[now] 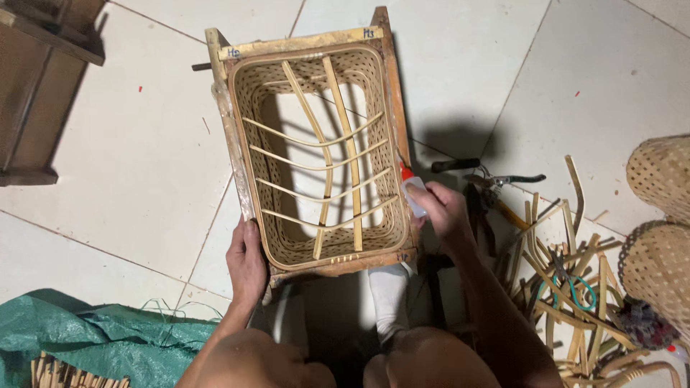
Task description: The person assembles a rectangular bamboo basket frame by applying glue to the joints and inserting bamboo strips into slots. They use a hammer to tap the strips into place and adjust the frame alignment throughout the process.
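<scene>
A rectangular woven bamboo basket [287, 248] sits inside a wooden frame [228, 144] on the tiled floor, with thin bamboo slats crossing its open bottom. My left hand [246, 262] grips the frame's near left corner. My right hand [442, 208] holds a small white glue bottle [415, 192] with a red tip, which points at the frame's right edge. My knees show at the bottom of the view.
Loose bamboo strips [568, 273] and pliers [514, 179] lie on the right. Two woven baskets [661, 223] stand at the far right edge. A green tarp [93, 338] lies at the bottom left. Wooden furniture [39, 79] stands at the top left.
</scene>
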